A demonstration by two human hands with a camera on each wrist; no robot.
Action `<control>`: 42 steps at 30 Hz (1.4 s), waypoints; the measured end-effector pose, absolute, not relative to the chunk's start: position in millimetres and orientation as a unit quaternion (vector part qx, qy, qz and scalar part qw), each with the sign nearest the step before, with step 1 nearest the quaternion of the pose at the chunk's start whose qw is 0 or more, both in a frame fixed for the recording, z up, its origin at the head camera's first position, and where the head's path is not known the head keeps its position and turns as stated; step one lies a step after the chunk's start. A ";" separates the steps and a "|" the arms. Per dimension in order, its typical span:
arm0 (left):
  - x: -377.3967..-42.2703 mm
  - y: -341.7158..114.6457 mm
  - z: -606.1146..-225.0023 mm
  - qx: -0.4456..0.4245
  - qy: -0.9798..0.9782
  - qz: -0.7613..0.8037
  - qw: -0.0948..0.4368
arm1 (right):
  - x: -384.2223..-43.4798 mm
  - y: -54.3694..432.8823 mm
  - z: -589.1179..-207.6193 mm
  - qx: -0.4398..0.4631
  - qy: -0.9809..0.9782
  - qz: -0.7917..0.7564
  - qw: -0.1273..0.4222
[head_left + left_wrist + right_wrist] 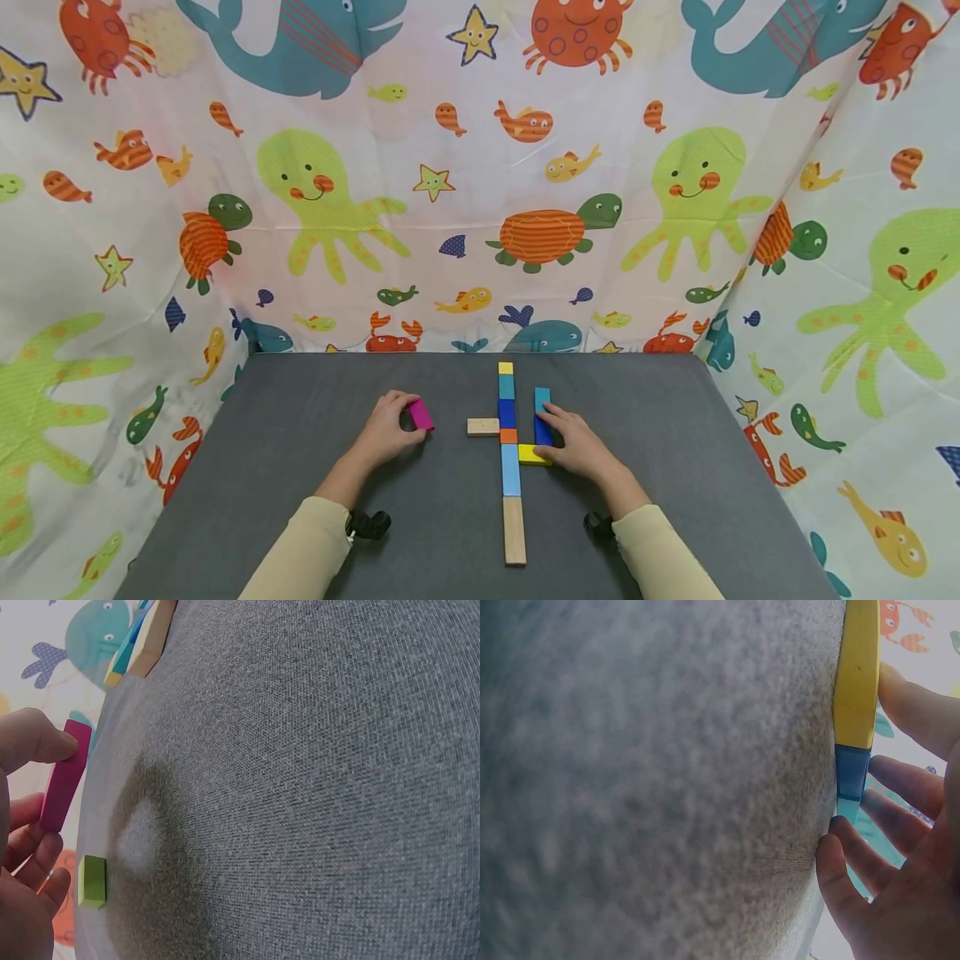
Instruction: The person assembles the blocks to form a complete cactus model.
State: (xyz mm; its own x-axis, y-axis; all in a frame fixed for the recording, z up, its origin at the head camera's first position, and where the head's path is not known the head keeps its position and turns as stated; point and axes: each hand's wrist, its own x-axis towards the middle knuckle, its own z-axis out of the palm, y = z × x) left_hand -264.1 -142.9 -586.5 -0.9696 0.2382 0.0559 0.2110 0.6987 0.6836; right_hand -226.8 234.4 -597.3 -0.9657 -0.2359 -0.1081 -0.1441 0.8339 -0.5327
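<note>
A magenta block (422, 414) is pinched between the thumb and fingers of my left hand (386, 429), left of the block layout. In the left wrist view it tilts above the cloth, and a green block (92, 882) lies beyond the hand. My right hand (583, 448) rests at the right side of the layout. Its thumb touches a yellow block (529, 455), and its fairly straight fingers lie along a dark blue block (540, 431) and a lighter blue block (542, 398) in line with it. Part of the yellow block is hidden by the thumb.
A long column of blocks runs down the grey table (637, 383), with an orange block (508, 436) at its middle and a plain wooden block (513, 531) at the near end. Another wooden block (483, 427) sticks out left. A patterned curtain (465, 250) surrounds the table.
</note>
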 end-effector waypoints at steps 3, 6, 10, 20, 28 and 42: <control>-264.2 -142.3 -587.5 0.124 0.922 0.366 0.017 | -226.5 234.7 -598.6 -0.104 0.953 -0.273 0.083; -264.6 -140.9 -587.5 0.124 0.923 0.364 0.016 | -226.2 234.5 -598.6 -0.105 0.952 -0.274 0.084; -265.2 -138.1 -585.7 0.124 0.922 0.366 0.019 | -226.5 234.2 -598.1 -0.105 0.951 -0.278 0.083; -266.6 -129.7 -582.6 0.127 0.924 0.360 0.027 | -226.5 236.1 -598.0 -0.102 0.953 -0.274 0.082; -267.9 -128.4 -584.1 0.125 0.924 0.361 0.026 | -227.0 234.1 -597.5 -0.104 0.952 -0.276 0.081; -275.0 -115.2 -578.8 0.124 0.928 0.348 0.035 | -227.7 235.3 -597.2 -0.108 0.952 -0.274 0.081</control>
State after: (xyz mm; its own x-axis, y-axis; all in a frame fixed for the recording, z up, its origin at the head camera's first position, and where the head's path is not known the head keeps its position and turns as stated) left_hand -275.0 -115.2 -578.8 -0.9667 0.2552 0.0211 0.2061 0.7263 0.6557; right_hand -227.7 235.3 -597.2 -0.9635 -0.2503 -0.0953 -0.1613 0.8263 -0.5396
